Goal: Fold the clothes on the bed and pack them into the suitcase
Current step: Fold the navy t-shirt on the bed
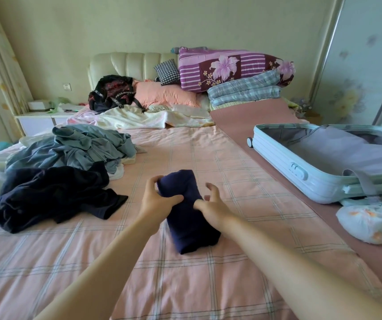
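Two hands on one navy bundle [192, 229], lying mid-bed on the pink checked bed [185, 287], well apart from the open suitcase [277, 162] over on the right. Left hand [155, 200] has it by the far left edge, fingers curled over the fold, thumb clamped across the top. Right hand [213, 204] is looser: thumb laid on the cloth, fingers lifted off, a little apart and half curled, gripping nothing that I can see. Both forearms reach straight out, wrists low, converging on the bundle.

The call here, to my eye: bring that right hand down on the opposite edge, squeeze from both sides so the layers hold tight, lift it level and carry it across into the suitcase. Grip it slack and it likely springs open. Plenty left to do, too: a grey heap [81, 148] and a dark garment [51, 195] lie unfolded on the left.
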{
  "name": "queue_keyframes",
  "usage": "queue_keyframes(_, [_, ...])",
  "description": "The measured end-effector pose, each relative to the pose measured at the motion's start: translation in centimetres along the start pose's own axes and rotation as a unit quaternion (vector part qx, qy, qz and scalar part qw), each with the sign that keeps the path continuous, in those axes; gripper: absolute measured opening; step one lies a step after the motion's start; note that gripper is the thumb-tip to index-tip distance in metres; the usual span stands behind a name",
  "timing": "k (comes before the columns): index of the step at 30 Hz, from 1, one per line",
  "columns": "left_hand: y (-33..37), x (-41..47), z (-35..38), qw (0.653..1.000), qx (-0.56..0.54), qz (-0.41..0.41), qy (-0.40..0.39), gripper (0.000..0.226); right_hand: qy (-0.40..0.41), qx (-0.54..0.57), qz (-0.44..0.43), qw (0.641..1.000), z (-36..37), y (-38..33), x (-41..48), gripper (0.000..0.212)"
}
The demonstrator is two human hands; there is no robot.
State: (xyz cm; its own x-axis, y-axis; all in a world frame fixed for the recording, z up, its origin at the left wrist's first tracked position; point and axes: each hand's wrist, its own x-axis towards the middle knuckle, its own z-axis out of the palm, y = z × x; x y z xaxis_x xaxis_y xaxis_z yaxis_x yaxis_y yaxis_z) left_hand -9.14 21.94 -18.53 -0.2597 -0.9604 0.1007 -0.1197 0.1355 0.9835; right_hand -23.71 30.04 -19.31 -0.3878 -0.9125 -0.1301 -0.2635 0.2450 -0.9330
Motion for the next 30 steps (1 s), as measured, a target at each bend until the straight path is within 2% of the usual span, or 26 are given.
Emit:
queue_keyframes(2, [1.7, -0.1, 0.8, 0.997, -0.063, 0.018, -0.048, 0.067, 0.002, 0.062, 0.028, 0.998, -2.2, -0.6, 0.6, 0.095])
queue_keyframes(3, [2.6, 0.3, 1.4, 0.994, -0.083, 0.027, -0.070, 0.066, -0.015, 0.086, 0.015, 0.996, -3.5, -1.0, 1.0, 0.085])
queue_keyframes(5, [4.7, 1.5, 3.0, 0.989, -0.105, 0.038, -0.100, 0.062, -0.048, 0.108, -0.014, 0.993, -6.0, -2.3, 1.4, 0.041])
queue_keyframes(6, [5.8, 2.5, 4.0, 0.986, -0.118, 0.037, -0.112, 0.059, -0.047, 0.110, -0.019, 0.993, -7.2, -3.0, 1.7, 0.029])
queue_keyframes(10, [9.5, 8.2, 9.6, 0.973, -0.179, 0.019, -0.142, 0.052, -0.023, 0.137, -0.050, 0.989, -13.0, -4.3, 6.0, 0.033])
queue_keyframes(15, [12.5, 17.4, 19.6, 0.970, -0.181, 0.053, -0.156, 0.052, 0.124, 0.081, -0.084, 0.985, -21.7, -5.5, 14.4, 0.020])
queue_keyframes(20, [15.5, 24.2, 29.5, 0.970, -0.108, 0.115, -0.186, 0.045, 0.233, 0.009, -0.089, 0.968, -31.7, -6.4, 20.4, 0.026])
queue_keyframes(23, [16.8, 26.2, 34.6, 0.969, -0.050, 0.106, -0.218, 0.063, 0.297, -0.046, -0.056, 0.952, -37.4, -6.1, 22.4, 0.024])
queue_keyframes(25, [16.9, 27.3, 37.4, 0.964, 0.030, 0.102, -0.242, 0.067, 0.329, -0.076, -0.027, 0.941, -40.7, -5.6, 23.6, 0.020])
queue_keyframes(27, [16.6, 28.2, 39.5, 0.951, 0.130, 0.110, -0.259, 0.064, 0.336, -0.111, 0.007, 0.935, -43.2, -4.9, 24.8, 0.021])
queue_keyframes(30, [16.2, 29.6, 41.5, 0.916, 0.267, 0.126, -0.273, 0.058, 0.286, -0.150, 0.069, 0.944, -45.4, -3.9, 27.3, 0.024])
